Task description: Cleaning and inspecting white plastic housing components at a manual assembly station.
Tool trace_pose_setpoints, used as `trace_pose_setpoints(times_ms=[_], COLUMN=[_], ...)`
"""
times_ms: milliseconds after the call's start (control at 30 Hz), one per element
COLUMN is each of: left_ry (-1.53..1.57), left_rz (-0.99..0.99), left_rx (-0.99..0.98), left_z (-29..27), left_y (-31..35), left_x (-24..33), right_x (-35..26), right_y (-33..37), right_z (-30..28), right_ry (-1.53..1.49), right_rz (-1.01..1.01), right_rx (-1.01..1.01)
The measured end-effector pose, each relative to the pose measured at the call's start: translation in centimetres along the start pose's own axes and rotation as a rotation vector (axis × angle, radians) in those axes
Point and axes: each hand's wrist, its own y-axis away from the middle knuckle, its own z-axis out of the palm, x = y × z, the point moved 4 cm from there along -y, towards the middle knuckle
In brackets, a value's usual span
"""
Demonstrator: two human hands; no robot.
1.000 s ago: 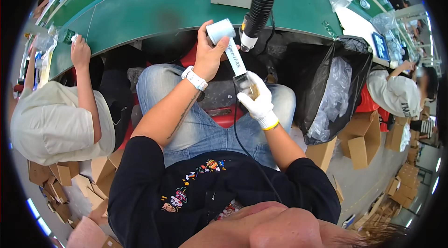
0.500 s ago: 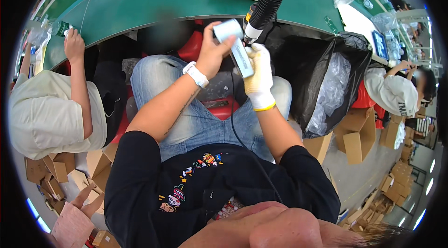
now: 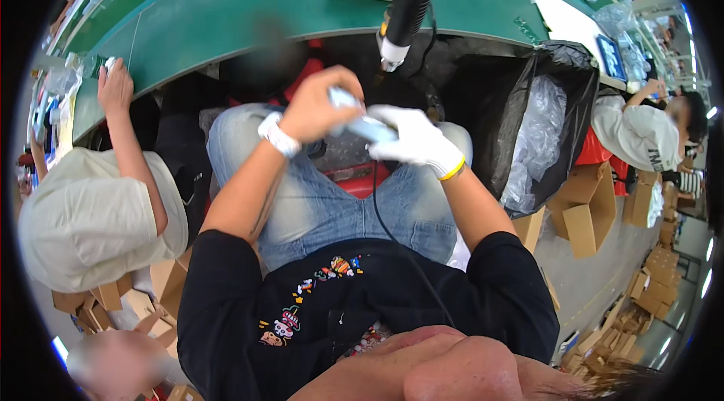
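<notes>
From here I see the pale-blue device [image 3: 371, 130] held over the lap, off the table's [image 3: 226, 20] near edge. My bare left grip [image 3: 317, 105] is wrapped round one end; my gloved right grip [image 3: 416, 136] clasps the other. I read this step as two-handed handling, blurred in detail. I'd say the next move calls for steady holds, clear of the black cable [image 3: 375, 179].
</notes>
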Motion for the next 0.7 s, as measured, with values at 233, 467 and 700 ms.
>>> trace_pose_setpoints(times_ms=[233,467,700], left_ry=[-0.242,-0.237,0.169], left_rz=[0.479,0.372,0.271], left_rx=[0.019,0.013,0.591], left_z=[8.9,6.5,-15.3], left_y=[6.4,2.6,2.8], left_x=[0.4,1.4,6.8], right_x=[-1.0,0.0,7.9], right_y=[5.7,3.9,-4.3], right_z=[0.8,0.0,-14.5], right_ry=[0.246,0.144,0.015], right_rz=[0.21,0.224,-0.03], right_rx=[-0.477,-0.39,0.578])
